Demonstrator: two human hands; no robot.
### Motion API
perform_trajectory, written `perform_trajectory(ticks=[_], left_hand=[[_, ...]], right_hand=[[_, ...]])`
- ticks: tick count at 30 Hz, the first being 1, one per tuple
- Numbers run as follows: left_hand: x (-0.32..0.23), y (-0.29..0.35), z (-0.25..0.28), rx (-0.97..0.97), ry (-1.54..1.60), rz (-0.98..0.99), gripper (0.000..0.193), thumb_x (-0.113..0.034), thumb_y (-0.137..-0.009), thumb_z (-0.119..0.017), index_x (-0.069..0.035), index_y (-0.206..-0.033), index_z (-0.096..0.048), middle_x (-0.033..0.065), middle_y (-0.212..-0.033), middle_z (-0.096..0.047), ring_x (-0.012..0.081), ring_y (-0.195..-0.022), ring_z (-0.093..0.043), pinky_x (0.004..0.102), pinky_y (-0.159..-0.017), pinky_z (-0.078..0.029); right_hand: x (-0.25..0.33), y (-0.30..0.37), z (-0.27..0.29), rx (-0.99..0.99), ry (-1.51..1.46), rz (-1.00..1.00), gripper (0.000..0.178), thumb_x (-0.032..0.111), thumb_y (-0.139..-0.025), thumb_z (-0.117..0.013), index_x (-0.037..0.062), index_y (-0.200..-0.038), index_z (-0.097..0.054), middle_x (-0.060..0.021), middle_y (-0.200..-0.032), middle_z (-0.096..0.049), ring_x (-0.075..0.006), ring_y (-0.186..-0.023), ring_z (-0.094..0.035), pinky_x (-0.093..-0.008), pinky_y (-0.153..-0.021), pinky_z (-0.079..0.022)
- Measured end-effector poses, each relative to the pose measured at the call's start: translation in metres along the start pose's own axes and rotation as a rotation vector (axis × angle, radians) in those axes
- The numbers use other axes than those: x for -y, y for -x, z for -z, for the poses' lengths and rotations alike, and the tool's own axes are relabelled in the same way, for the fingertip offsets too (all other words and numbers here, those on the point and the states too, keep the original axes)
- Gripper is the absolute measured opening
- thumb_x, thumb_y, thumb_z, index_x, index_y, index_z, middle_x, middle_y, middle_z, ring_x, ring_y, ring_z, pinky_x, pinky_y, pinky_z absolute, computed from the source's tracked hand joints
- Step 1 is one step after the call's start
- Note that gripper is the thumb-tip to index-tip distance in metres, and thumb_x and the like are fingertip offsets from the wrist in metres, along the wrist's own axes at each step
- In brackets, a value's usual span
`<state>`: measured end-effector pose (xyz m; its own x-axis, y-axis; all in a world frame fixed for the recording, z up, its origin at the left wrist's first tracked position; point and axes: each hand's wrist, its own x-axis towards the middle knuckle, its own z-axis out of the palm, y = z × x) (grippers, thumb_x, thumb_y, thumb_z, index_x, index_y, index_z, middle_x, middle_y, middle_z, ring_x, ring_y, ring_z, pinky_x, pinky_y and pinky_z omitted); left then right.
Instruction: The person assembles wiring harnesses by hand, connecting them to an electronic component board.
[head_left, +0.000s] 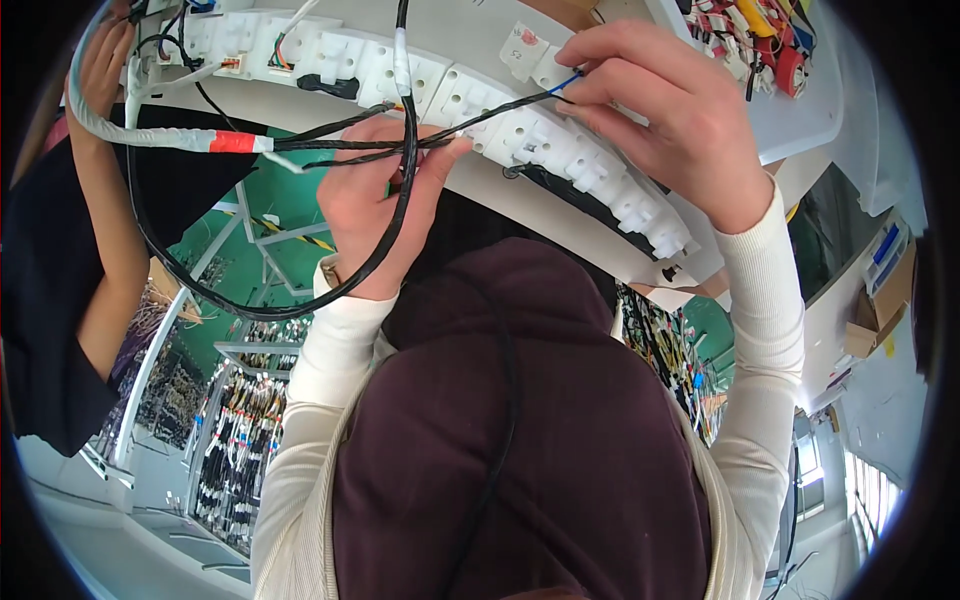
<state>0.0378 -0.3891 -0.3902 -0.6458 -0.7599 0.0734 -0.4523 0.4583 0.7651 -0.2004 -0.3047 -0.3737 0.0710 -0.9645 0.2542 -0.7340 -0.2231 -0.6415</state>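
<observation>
A wire harness runs across the upper part of the head view, its white-wrapped trunk (185, 138) banded with red tape (233, 142) and splitting into several black-wrapped branches. My left hand (375, 215) is closed round the branches near the split, thumb and fingers pressed together. One thin black branch (495, 111) stretches from there to my right hand (670, 110), which pinches its blue wire end (565, 85) between thumb and fingers. The very tip is hidden by the fingertips. A thicker black cable (405, 190) passes in front of my left hand and loops down to the left.
Behind my hands, white plastic fixture blocks (460, 95) line the table edge in a curved row. A clear bin (800, 125) of coloured connectors and wires stands at upper right. At left, another person's hand (100, 65) is near the harness. Racks of hanging cables (245, 430) stand below.
</observation>
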Motion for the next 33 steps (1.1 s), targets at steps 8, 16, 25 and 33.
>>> perform_trajectory(ticks=[8,16,25,33], left_hand=[[-0.024,-0.006,-0.009,-0.057,0.163,0.567,0.028,-0.011,-0.074,-0.087,0.003,-0.079,-0.063,0.0016,-0.07,-0.058,0.0106,-0.062,-0.054,0.0253,-0.057,-0.045],[-0.002,-0.007,-0.008,-0.001,0.489,0.752,0.036,-0.012,-0.072,-0.09,0.001,-0.082,-0.057,0.0015,-0.075,-0.063,0.0053,-0.063,-0.053,0.0235,-0.057,-0.044],[0.024,-0.001,-0.004,0.228,0.622,0.782,0.05,-0.007,-0.069,-0.091,0.001,-0.106,-0.057,0.0039,-0.089,-0.067,0.0079,-0.078,-0.062,0.023,-0.07,-0.052],[0.032,-0.002,-0.01,0.229,0.983,0.762,0.053,0.004,-0.075,-0.081,0.003,-0.119,-0.051,0.0108,-0.099,-0.066,0.0178,-0.086,-0.068,0.0333,-0.079,-0.06]], right_hand=[[-0.001,0.0,0.001,-0.009,-0.025,-0.027,0.02,0.002,-0.069,-0.079,0.0048,-0.083,-0.066,-0.0063,-0.102,-0.066,-0.0232,-0.083,-0.066,-0.0318,-0.067,-0.054],[-0.001,0.01,-0.003,-0.014,-0.04,-0.097,0.02,0.001,-0.07,-0.079,0.0053,-0.086,-0.069,-0.0073,-0.099,-0.065,-0.0206,-0.078,-0.065,-0.0305,-0.064,-0.052],[0.017,0.016,-0.005,-0.022,0.09,-0.143,0.025,-0.003,-0.071,-0.078,0.0052,-0.094,-0.073,-0.0115,-0.103,-0.067,-0.0248,-0.085,-0.068,-0.0315,-0.065,-0.057],[-0.006,-0.003,0.01,0.141,0.186,0.152,0.027,0.003,-0.063,-0.081,0.0058,-0.088,-0.071,-0.0111,-0.105,-0.068,-0.0272,-0.084,-0.068,-0.0313,-0.064,-0.056]])
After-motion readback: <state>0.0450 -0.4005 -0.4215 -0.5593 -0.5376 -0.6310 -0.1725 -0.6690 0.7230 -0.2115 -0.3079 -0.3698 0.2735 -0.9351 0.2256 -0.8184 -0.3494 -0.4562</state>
